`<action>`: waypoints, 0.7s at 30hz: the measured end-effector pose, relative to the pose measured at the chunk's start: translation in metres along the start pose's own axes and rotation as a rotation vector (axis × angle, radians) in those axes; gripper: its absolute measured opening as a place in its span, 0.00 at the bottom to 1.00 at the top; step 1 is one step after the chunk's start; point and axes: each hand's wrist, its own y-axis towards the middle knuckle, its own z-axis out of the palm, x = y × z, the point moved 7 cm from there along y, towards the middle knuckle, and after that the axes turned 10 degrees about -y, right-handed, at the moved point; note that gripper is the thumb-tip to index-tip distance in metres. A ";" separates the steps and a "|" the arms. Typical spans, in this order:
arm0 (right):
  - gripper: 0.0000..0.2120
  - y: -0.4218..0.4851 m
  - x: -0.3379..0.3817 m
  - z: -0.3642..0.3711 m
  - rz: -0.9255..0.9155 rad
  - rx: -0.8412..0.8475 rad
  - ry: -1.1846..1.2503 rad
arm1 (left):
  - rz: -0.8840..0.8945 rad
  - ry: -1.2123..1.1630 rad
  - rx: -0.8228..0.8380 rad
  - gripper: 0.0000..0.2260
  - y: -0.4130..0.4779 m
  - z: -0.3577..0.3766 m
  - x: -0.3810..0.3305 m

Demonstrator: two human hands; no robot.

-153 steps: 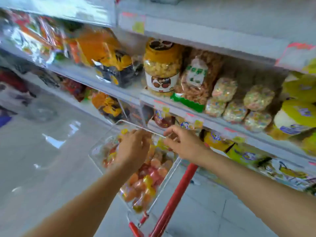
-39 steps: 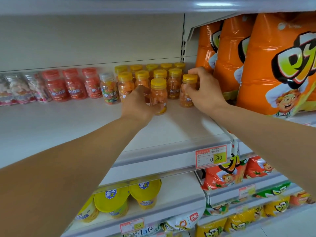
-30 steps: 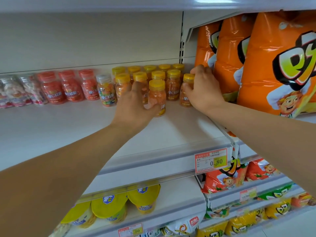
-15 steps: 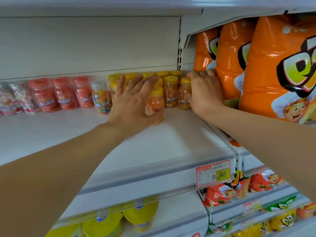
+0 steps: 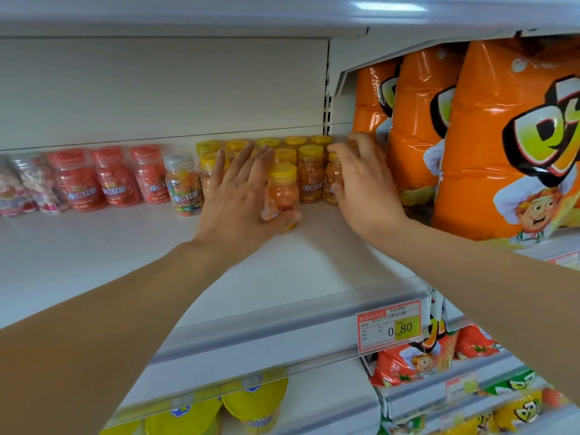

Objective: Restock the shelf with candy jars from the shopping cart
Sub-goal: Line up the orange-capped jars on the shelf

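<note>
Small orange candy jars with yellow lids [image 5: 310,171] stand in rows at the back of the white shelf [image 5: 314,265]. One such jar [image 5: 282,193] stands alone in front of the rows. My left hand [image 5: 241,196] lies against its left side with fingers straight and spread, and the thumb touches its base. My right hand [image 5: 364,186] curls round the rightmost jar [image 5: 331,180] of the front row, fingers over its lid, thumb on its front. The shopping cart is out of view.
Red-lidded jars [image 5: 113,180] and one multicoloured jar with a clear lid [image 5: 183,186] line the shelf to the left. Tall orange snack bags [image 5: 470,136] stand right of my right hand. A price tag [image 5: 389,328] hangs on the shelf rail, with yellow tubs [image 5: 251,403] below.
My left hand has let go of the front jar and spread its fingers flat beside it. My right hand stays at the rightmost jar, its fingers now bent over the lid.
</note>
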 end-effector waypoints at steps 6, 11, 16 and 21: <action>0.19 -0.027 0.013 -0.001 0.031 0.148 0.077 | -0.046 0.028 0.009 0.48 -0.008 0.004 0.005; 0.18 -0.029 0.011 0.024 0.087 0.406 0.116 | -0.062 0.062 0.027 0.49 -0.008 0.006 0.006; 0.24 -0.029 0.004 0.040 0.107 0.505 0.127 | -0.070 0.104 0.041 0.47 -0.007 0.007 0.006; 0.25 -0.023 -0.003 0.052 0.128 0.568 0.131 | -0.085 0.102 0.057 0.47 -0.006 0.007 0.004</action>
